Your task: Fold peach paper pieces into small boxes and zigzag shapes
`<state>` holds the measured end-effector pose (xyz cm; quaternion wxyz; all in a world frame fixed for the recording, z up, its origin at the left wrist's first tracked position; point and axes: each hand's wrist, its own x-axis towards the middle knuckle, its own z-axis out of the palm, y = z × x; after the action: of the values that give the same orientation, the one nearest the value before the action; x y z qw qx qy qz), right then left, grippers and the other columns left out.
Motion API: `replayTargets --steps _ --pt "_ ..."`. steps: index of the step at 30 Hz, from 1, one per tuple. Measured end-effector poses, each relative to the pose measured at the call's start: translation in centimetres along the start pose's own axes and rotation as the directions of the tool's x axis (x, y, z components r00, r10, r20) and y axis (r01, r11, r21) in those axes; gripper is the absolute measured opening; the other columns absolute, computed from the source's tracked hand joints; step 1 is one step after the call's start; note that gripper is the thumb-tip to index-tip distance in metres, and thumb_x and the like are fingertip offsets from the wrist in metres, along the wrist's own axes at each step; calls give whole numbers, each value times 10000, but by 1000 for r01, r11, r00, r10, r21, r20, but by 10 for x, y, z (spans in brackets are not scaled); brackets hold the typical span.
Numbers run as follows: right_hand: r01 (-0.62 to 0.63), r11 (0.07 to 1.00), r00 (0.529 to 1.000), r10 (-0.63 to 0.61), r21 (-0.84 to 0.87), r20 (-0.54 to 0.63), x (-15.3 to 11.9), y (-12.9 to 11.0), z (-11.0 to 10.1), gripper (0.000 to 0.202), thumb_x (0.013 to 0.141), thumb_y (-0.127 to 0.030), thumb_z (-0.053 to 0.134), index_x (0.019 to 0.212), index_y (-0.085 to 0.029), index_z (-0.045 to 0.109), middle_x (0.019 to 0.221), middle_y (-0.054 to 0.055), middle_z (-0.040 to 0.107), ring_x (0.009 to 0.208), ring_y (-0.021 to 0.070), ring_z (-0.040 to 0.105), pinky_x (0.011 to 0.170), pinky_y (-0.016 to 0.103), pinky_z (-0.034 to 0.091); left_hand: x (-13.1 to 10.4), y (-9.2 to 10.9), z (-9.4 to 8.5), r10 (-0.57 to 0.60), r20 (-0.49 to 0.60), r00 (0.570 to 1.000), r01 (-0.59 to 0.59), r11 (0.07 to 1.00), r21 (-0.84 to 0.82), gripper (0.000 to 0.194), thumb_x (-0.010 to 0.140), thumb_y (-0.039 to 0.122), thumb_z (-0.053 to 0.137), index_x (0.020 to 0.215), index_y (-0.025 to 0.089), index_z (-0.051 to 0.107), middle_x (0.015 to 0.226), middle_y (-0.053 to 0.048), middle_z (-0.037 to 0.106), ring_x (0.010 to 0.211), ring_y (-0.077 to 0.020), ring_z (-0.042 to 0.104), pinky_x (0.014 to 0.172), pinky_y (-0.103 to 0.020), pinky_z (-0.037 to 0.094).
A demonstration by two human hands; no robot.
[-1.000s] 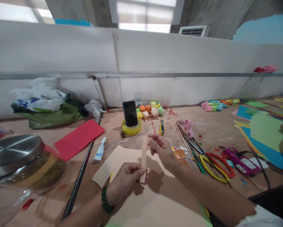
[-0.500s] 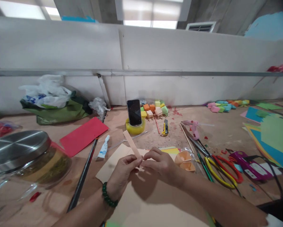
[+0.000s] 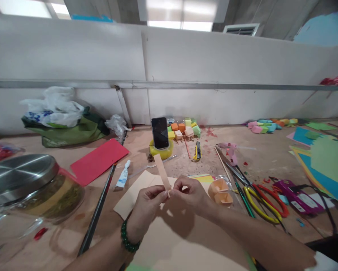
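Note:
A narrow peach paper strip (image 3: 162, 171) rises from between my fingertips, its free end pointing away from me. My left hand (image 3: 149, 201), with a green bead bracelet on the wrist, pinches the strip's lower end between thumb and finger. From the other side my right hand (image 3: 190, 194) is closed with thumb and forefinger on the same end. How the paper is bent there is hidden by the fingers. Below both hands lies a large peach paper sheet (image 3: 185, 241). Folded peach paper pieces (image 3: 221, 192) sit just right of my right hand.
A phone (image 3: 160, 132) leans on a yellow tape roll (image 3: 161, 149). To the right lie scissors (image 3: 266, 205), a pink glue gun (image 3: 231, 152) and a utility knife (image 3: 197, 151). Left are a glass jar (image 3: 52, 199), red paper (image 3: 99, 162) and a glue tube (image 3: 123, 175).
The strip's free end has swung slightly right and stands steeper. My right fingers have curled in closer to a pinch. The hands stay in nearly the same place.

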<state>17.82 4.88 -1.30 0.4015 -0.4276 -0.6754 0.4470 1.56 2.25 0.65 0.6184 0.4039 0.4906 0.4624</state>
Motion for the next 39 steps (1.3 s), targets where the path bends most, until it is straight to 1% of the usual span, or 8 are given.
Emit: replayTargets --steps 8,12,16,21,24,30,34,39 --pt "61 993 998 -63 -98 -18 1 1 -3 284 762 -386 671 605 -162 595 633 -1 540 552 92 464 502 211 359 -1 1 0 28 97 995 -35 997 74 307 610 400 772 708 114 721 654 -41 658 629 -148 547 568 -234 430" --pt "-25 1000 999 25 -7 30 2 -5 -5 300 765 -438 654 663 -163 591 653 -7 535 568 95 455 487 201 353 3 -1 -2 100 33 994 -103 992 72 403 581 351 801 895 123 693 652 -16 652 640 -149 572 606 -243 447" --pt "-18 1000 997 20 -20 76 1 -10 -4 346 789 -468 627 633 -168 551 581 -31 482 546 90 416 489 205 334 4 -2 -2 57 -10 998 -57 998 13 629 529 342 838 1070 149 582 571 48 595 575 -128 554 564 -225 428" --pt "110 989 994 -107 -96 35 -3 -9 -2 354 850 -447 564 630 -171 540 599 -16 506 550 93 420 508 223 330 6 -5 -2 -10 91 996 7 999 36 417 589 472 803 773 144 623 599 20 583 581 -110 524 553 -215 405" --pt "97 995 994 -96 -34 46 -2 -6 -2 389 835 -496 589 630 -170 542 597 -17 504 557 94 424 534 233 342 8 -7 -4 -16 149 989 9 999 48 430 635 534 763 609 146 579 592 10 568 588 -103 506 563 -211 399" --pt "-225 868 945 83 443 316 5 0 -6 439 727 -539 718 914 -165 584 744 -8 598 612 93 543 570 220 409 4 -5 -5 -43 300 953 72 994 -86 419 675 534 749 702 133 632 683 -21 619 597 -98 522 575 -207 411" --pt "-289 822 919 95 490 384 5 -1 -7 395 694 -492 764 753 -156 564 638 -12 621 567 100 564 580 236 431 0 -7 -4 -172 372 912 228 967 -114 407 660 501 777 733 124 644 642 -22 621 578 -100 545 591 -208 427" --pt "-261 892 947 162 370 278 5 -3 -6 461 631 -549 776 652 -151 543 568 -40 547 525 83 491 533 225 388 -1 -5 -2 -176 294 939 199 979 -48 355 655 458 767 708 116 687 676 -66 683 610 -129 594 638 -234 474"
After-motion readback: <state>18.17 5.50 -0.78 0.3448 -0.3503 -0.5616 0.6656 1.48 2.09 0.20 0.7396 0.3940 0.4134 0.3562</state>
